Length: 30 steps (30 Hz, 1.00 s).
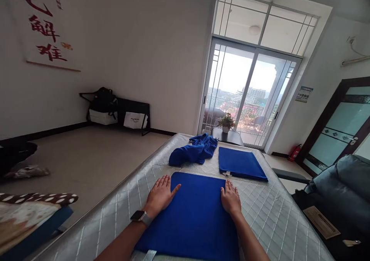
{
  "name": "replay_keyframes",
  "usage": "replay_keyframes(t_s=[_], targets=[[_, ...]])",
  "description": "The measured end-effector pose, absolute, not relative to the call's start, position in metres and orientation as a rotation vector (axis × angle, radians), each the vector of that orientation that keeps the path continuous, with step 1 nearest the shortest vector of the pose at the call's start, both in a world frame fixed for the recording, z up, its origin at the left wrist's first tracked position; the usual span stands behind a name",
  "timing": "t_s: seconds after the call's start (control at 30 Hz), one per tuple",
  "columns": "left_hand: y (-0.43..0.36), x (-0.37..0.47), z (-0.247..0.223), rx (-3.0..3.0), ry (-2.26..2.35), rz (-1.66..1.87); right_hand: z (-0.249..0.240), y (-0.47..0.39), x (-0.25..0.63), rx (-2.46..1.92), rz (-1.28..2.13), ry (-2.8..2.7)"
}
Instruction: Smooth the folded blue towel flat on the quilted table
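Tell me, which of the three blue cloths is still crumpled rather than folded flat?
The crumpled blue cloth at the far left; the folded cloth beside it and the flat cloth under both hands lie smooth.

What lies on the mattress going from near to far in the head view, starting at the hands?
Flat blue towel under the left hand and right hand → folded blue towel → crumpled blue towel → potted plant past the mattress.
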State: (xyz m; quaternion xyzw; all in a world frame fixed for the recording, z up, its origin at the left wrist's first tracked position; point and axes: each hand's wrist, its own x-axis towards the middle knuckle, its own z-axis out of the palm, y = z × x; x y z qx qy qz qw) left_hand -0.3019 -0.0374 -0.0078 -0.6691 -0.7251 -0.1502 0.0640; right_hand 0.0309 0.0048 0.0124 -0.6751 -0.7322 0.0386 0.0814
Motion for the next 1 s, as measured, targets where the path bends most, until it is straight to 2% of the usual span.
replay_keyframes(t_s=[0.13,0.27,0.4,0.5,0.73,1.0], targets=[[-0.036,-0.27,0.005,-2.173,-2.049,-0.556,0.012,0.005,0.031,-2.009,0.12,-2.187],[-0.023,-0.184,0.015,-2.54,-1.814,-0.655,0.015,0.002,0.031,-2.004,0.13,-2.188],[-0.005,-0.102,0.015,-2.65,-1.665,-0.693,0.017,-0.002,0.034,-1.983,0.103,-2.233],[0.004,-0.074,0.011,-2.651,-1.629,-0.746,0.016,-0.003,0.037,-1.992,0.071,-2.271],[0.01,-0.11,0.0,-2.554,-1.761,-0.749,0.019,0.001,0.032,-2.012,0.106,-2.231],[0.009,-0.223,-0.002,-2.352,-2.014,-0.633,0.015,0.004,0.031,-2.034,0.146,-2.168]])
